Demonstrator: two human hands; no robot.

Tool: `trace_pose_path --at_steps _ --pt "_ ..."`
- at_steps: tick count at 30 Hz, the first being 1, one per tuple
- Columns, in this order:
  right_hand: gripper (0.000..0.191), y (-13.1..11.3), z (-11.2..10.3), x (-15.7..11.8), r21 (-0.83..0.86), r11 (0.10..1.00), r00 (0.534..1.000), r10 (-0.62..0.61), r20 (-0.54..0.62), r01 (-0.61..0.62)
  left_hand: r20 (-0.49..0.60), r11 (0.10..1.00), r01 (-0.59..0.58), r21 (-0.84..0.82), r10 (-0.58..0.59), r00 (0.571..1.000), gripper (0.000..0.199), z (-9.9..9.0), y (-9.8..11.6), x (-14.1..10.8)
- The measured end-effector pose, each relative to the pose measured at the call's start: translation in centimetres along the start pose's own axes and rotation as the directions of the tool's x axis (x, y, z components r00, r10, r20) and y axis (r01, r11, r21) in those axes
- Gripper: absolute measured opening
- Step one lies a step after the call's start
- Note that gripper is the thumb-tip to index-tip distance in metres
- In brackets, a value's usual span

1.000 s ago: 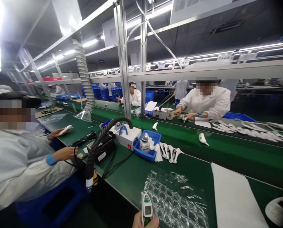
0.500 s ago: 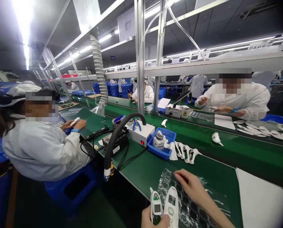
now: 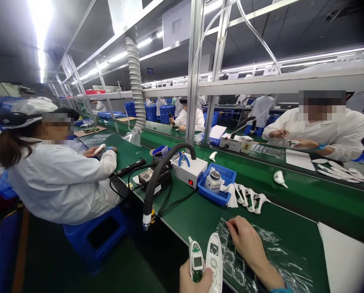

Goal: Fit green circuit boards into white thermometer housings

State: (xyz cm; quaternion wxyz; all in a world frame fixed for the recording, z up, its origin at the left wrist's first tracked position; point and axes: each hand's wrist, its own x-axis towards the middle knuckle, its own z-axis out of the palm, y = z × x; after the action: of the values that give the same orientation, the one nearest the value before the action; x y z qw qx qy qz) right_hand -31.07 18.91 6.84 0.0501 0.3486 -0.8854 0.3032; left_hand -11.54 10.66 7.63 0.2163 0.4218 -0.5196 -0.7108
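Green bench point(image 3: 197, 219) slicing across the middle of the frame, ceiling light point(image 3: 41, 24) blazing at upper left, and down at bottom centre we've got the left hand point(image 3: 196, 280), its grip closed around two pieces side by side: an open handset body point(image 3: 197, 254) with its small screen and green board on show, and a white cover point(image 3: 214, 262) standing just to the right. Across to the right of those, the right hand point(image 3: 246, 240) sits over a clear plastic sheet point(image 3: 235, 264), thumb and fingertips drawn close together near its upper left corner; whether that grip has any plastic in it, I can't tell. Just above, white shells point(image 3: 252, 199) lie in a row beside a blue bin point(image 3: 211, 198) carrying a metal-topped bottle point(image 3: 213, 182). Left of that, blue pliers point(image 3: 184, 160) rest on a white box point(image 3: 191, 171). Far left, a seated co-worker point(image 3: 60, 175) in white holds a pale handset point(image 3: 100, 149).
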Motion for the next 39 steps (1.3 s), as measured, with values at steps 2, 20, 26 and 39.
trace_pose_path --at_steps 2,20,26,39 --pt "0.033 -0.9 -0.8 -0.8 0.036 0.996 0.995 -0.081 -0.064 0.084 0.033 0.999 -0.03 -0.011 0.03 0.999 0.018 -0.1 0.6 -0.1" --pt "0.042 -5.1 -2.0 -5.6 0.441 0.872 0.941 0.059 0.332 -0.211 -0.036 0.987 -0.122 0.105 0.126 0.991 0.009 0.9 -0.2 -0.4" --pt "0.04 -4.6 -1.1 -6.2 0.4 0.898 0.961 0.077 0.265 -0.182 -0.024 0.986 -0.123 0.115 0.126 0.992 0.011 1.0 -0.2 -0.4" --pt "0.038 -7.3 -0.5 -7.7 0.697 0.551 0.888 0.254 0.384 -0.459 -0.065 0.976 -0.139 0.167 0.151 0.986 0.011 0.5 -1.6 -0.4"
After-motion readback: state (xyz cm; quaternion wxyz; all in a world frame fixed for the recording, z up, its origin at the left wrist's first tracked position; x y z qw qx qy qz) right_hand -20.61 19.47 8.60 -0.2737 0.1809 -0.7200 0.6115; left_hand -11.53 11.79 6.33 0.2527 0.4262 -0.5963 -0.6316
